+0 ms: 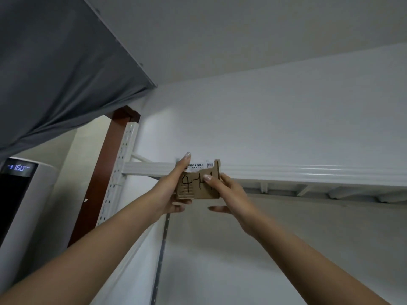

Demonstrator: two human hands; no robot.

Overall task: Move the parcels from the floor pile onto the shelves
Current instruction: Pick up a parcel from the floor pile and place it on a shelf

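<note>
A small brown cardboard parcel [197, 187] with black handwriting and a white printed label on top is held up against the front rail of a high white metal shelf [286, 172]. My left hand [174, 190] grips its left end, fingers stretched up along the side. My right hand [222, 190] holds its right end, thumb pressed on the front face and fingers under it. Both arms reach upward from the bottom of the view. The shelf's top surface is hidden from below. The floor pile is out of view.
A white perforated shelf upright [120, 172] stands at the left, next to a brown post [101, 168]. A grey curtain [57, 69] hangs at the upper left. A white appliance with a lit display [19, 168] sits at the far left. White wall lies behind.
</note>
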